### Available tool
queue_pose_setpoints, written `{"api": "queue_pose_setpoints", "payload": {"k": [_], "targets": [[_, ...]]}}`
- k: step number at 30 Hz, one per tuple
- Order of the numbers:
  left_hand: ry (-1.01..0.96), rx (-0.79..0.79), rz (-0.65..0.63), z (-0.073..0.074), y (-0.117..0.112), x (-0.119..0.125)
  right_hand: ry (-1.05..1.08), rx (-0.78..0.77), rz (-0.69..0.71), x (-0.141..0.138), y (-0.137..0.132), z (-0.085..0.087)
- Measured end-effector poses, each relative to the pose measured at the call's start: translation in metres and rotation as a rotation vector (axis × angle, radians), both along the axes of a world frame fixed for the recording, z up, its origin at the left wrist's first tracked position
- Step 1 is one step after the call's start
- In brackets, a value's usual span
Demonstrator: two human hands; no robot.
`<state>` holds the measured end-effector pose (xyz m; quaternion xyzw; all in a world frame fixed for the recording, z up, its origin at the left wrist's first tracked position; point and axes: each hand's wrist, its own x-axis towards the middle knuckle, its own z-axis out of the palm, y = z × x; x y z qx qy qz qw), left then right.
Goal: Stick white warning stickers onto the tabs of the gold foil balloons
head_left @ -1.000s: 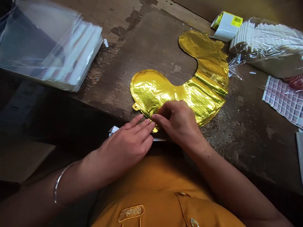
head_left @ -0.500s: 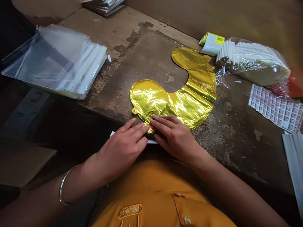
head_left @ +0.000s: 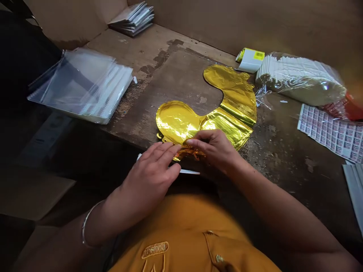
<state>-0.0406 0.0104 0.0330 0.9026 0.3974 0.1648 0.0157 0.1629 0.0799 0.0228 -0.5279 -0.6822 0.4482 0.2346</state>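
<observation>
A flat gold foil balloon [head_left: 235, 124], curved with rounded lobes, lies on the worn wooden table. Its near edge is folded over and shines orange at the table's front. My left hand [head_left: 153, 170] rests on that near edge, fingers stretched out together and laid on the foil beside the small tabs. Pinched between the thumb and fingers of my right hand [head_left: 215, 145] is the balloon's folded edge. Under both hands a thin white strip [head_left: 190, 172] sticks out at the table edge; most of it is hidden.
Clear plastic sleeves [head_left: 82, 83] are stacked at the left table edge. Folded packets [head_left: 133, 19] sit in the far corner. To the right are a bag of white sticks [head_left: 300, 75], a rolled label [head_left: 251, 59], a sticker sheet [head_left: 329, 132] and grey strips [head_left: 354, 189].
My right hand has gone from lying flat on the foil to pinching it, and the near edge is folded over more. My left hand stays on the edge. The view has shifted slightly.
</observation>
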Motion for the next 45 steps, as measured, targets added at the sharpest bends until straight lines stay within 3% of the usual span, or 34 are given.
{"api": "queue_pose_setpoints", "payload": {"k": [3,7,9,13,15,18,20,23,26,29,31,33,35,39,42,45], "targets": [[-0.006,-0.024,-0.134,-0.002,0.007,0.005,0.048,-0.087,-0.102,-0.001,0.009,0.004],[0.008,-0.083,-0.208,-0.013,0.020,0.007,0.082,0.009,-0.178,-0.005,0.007,0.008],[0.024,-0.136,-0.246,-0.019,0.027,0.006,0.012,0.139,-0.117,-0.004,0.000,0.007],[0.063,-0.200,-0.277,-0.024,0.036,0.004,-0.340,0.536,0.041,0.002,-0.020,-0.003],[0.063,-0.194,-0.273,-0.024,0.036,0.003,-0.465,0.583,0.104,0.005,-0.027,-0.006],[0.036,-0.178,-0.270,-0.025,0.034,0.002,-0.483,0.519,0.093,0.008,-0.024,-0.002],[0.033,-0.178,-0.268,-0.027,0.033,0.001,-0.419,0.407,0.044,0.016,-0.004,0.005],[0.036,-0.194,-0.267,-0.031,0.033,0.000,-0.361,0.280,-0.125,0.050,0.052,0.016],[-0.004,-0.188,-0.262,-0.035,0.034,0.000,-0.551,0.388,-0.481,0.104,0.116,0.027],[-0.032,-0.187,-0.245,-0.036,0.034,0.001,-0.657,0.491,-0.641,0.147,0.156,0.041],[-0.028,-0.200,-0.237,-0.035,0.033,0.001,-0.724,0.547,-0.685,0.153,0.163,0.049],[-0.012,-0.212,-0.238,-0.034,0.032,0.001,-0.800,0.616,-0.661,0.141,0.156,0.052],[-0.003,-0.212,-0.238,-0.033,0.031,0.002,-0.881,0.650,-0.542,0.121,0.139,0.048],[-0.009,-0.192,-0.246,-0.034,0.033,0.002,-0.985,0.490,-0.244,0.091,0.100,0.021],[-0.011,-0.201,-0.263,-0.036,0.036,0.001,-1.033,0.385,-0.232,0.089,0.081,0.011],[-0.028,-0.244,-0.270,-0.029,0.035,-0.001,-1.011,0.446,-0.268,0.079,0.052,0.020]]}}
